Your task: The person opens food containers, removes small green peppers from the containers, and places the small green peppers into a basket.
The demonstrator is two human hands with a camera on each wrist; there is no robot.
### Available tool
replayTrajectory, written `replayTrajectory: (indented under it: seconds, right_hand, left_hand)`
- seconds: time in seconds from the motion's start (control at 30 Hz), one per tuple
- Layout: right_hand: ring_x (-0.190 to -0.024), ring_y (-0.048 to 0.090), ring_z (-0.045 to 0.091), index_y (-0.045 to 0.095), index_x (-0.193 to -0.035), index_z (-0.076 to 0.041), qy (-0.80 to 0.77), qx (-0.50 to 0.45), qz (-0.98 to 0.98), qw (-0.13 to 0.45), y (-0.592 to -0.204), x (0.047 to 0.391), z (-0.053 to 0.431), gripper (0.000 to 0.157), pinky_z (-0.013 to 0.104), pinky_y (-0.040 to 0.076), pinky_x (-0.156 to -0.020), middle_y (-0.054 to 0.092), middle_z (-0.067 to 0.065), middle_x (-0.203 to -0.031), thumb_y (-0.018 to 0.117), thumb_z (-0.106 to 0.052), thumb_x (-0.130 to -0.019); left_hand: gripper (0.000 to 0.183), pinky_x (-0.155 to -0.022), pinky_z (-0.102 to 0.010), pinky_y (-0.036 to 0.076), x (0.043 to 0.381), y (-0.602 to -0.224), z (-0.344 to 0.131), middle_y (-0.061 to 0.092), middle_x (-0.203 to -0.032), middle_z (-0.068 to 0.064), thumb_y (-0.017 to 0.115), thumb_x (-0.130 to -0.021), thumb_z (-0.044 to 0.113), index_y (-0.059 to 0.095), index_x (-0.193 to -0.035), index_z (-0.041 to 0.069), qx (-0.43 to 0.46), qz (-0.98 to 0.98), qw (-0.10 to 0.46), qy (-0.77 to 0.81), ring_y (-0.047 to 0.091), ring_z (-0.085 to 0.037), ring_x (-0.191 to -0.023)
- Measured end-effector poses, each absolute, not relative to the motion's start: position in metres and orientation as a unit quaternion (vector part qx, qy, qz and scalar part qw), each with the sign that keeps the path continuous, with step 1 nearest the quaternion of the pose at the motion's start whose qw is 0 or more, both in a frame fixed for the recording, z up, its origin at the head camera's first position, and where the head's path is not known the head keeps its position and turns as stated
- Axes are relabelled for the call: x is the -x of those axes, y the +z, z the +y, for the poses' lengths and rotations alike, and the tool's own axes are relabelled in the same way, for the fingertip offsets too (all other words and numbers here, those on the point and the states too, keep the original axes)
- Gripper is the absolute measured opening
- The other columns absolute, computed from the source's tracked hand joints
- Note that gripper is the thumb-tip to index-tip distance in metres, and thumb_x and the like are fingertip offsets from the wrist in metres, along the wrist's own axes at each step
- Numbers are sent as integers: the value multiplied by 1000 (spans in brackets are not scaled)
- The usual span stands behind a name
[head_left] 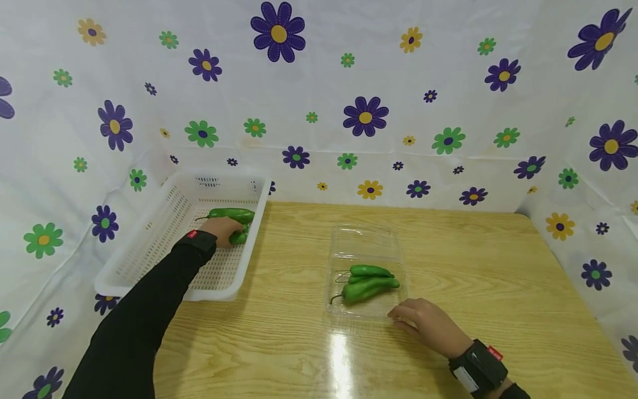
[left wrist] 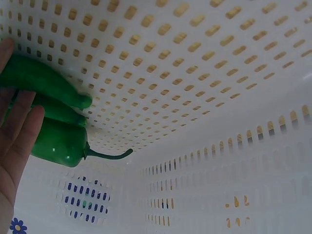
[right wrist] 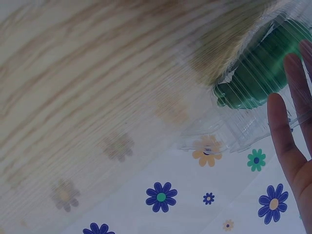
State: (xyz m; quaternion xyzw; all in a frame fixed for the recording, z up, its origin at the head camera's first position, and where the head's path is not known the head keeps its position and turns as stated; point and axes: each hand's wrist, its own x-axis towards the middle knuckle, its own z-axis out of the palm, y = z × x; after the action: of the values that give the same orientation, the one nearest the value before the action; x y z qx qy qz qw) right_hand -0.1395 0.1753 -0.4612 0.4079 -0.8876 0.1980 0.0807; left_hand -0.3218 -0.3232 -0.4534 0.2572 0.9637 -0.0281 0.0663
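Note:
Inside the white basket, my left hand (head_left: pixel 222 230) pinches a green pepper (left wrist: pixel 41 78), thumb on one side and fingers on the other. Two more green peppers lie beside it in the left wrist view, the larger pepper (left wrist: pixel 61 141) with a long curved stem. A clear plastic container (head_left: pixel 368 242) stands open on the table, holding green peppers (head_left: pixel 369 289) laid side by side. At its near right corner, my right hand (head_left: pixel 431 326) rests with loosely extended fingers against the clear wall. Peppers (right wrist: pixel 263 68) show through that wall in the right wrist view.
The white perforated basket (head_left: pixel 107 282) stands at the left of the wooden table (head_left: pixel 463 260). A flower-printed white sheet (head_left: pixel 319 77) hangs at the back and along both sides. Between basket and container runs a strip of bare wood.

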Motion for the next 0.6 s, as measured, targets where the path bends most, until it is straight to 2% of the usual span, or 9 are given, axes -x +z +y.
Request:
replayTrajectory:
  seconds: [0.17, 0.33, 0.47, 0.6]
  right_hand:
    - [-77, 65, 8, 70, -94, -15, 197, -411, -886, 87, -461, 140, 175, 17, 24, 52, -67, 69, -5, -87, 74, -11, -77]
    - [-76, 64, 8, 70, -94, -14, 201, -414, -883, 97, -461, 140, 175, 18, 24, 52, -66, 69, -5, -86, 75, -11, -77]
    - [-75, 64, 8, 70, -93, -14, 203, -417, -880, 101, -461, 140, 174, 18, 24, 52, -65, 69, -4, -86, 75, -10, -76]
    - [-75, 64, 7, 70, -93, -14, 204, -421, -878, 101, -462, 140, 175, 18, 23, 51, -65, 69, -5, -85, 75, -9, -76]
  left_hand:
    - [24, -60, -32, 41, 324, -453, -326, 62, -80, -3, 78, -72, 6, 65, -91, 14, -248, 965, 77, -32, 50, -16, -66]
    - [35, -67, -39, 51, 325, -443, -330, 67, -91, -9, 80, -71, 7, 66, -103, 10, -220, 971, 95, -9, 61, -24, -78]
    - [38, -70, -39, 50, 323, -433, -334, 65, -96, -11, 76, -75, 7, 63, -111, 9, -199, 976, 90, 11, 61, -25, -85]
    - [32, -72, -39, 49, 317, -417, -330, 65, -96, -10, 73, -80, 11, 62, -110, 8, -204, 977, 57, 35, 60, -25, -86]
